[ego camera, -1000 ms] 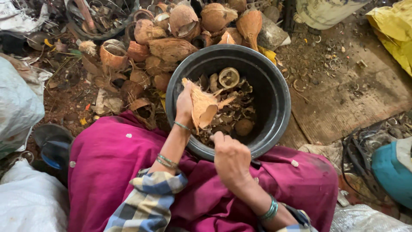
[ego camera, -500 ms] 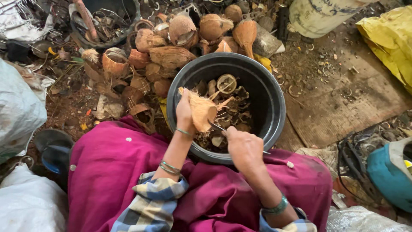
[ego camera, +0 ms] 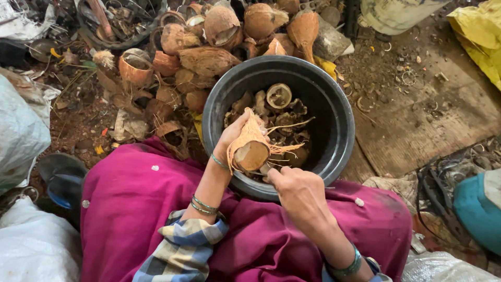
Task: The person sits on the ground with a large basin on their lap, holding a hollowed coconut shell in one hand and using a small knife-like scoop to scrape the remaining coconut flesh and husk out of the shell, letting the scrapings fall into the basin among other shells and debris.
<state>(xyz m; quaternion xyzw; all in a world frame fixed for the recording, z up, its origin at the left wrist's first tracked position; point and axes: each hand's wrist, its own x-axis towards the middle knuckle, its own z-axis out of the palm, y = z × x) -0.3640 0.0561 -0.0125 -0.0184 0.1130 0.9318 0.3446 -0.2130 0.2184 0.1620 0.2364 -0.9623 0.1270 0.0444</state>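
Where the magenta skirt (ego camera: 156, 209) fills the near edge of my view, the two forearms rise from it, the left one in a checked sleeve (ego camera: 182, 248) with thin bangles at the wrist. Right hand (ego camera: 300, 196): curled over, knuckles up, at the near rim of the black basin (ego camera: 334, 109); I cannot tell what, if anything, it grips, since the fingers fold away from me. Left hand (ego camera: 235, 136): wrapped round the back of a coconut husk piece (ego camera: 250, 149), held above the near part of the basin. Husk piece: tapered, its long axis running from a narrow tip, up and away, down to a broad cut end that faces me and the right hand. Its outer skin is pale orange-tan and fibrous; the cut face is darker brown and roundish, with loose fibres trailing to the right. Basin interior: brown husk scraps and a halved shell (ego camera: 278, 95) with a pale ring. Beyond the far rim: a heap of whole and split coconuts (ego camera: 219, 26) on littered ground. Far right: a yellow sack (ego camera: 480, 31); near right, a teal object (ego camera: 477, 209).
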